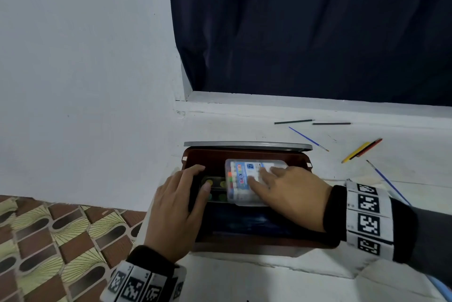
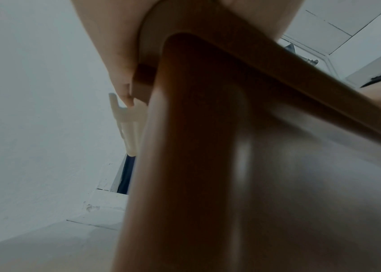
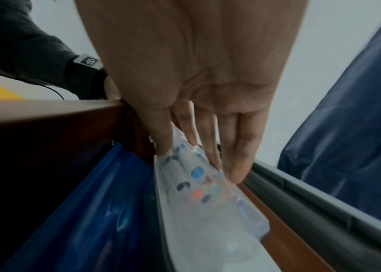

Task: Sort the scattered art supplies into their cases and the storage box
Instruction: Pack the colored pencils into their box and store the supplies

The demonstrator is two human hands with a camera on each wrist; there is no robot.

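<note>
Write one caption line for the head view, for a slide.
Right hand presses a clear paint case into the brown storage box; left hand rests at its left side.

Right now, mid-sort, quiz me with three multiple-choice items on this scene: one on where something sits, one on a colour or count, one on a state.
1. Where is the clear case of paint tubes?
A. On the floor by the wall
B. Inside the brown storage box
C. On the window sill

2. How many blue-handled paintbrushes lie loose on the white surface?
A. None
B. Two
C. Five

3. How is the right hand placed?
A. Fingers laid straight on the clear case
B. Fist closed, holding nothing
C. Pinching a pencil

Answers:
1. B: the head view shows the case within the box walls, beside a dark palette.
2. B: one paintbrush lies behind the box, another paintbrush to its right.
3. A: the right wrist view shows straight fingers resting on the case.
</note>
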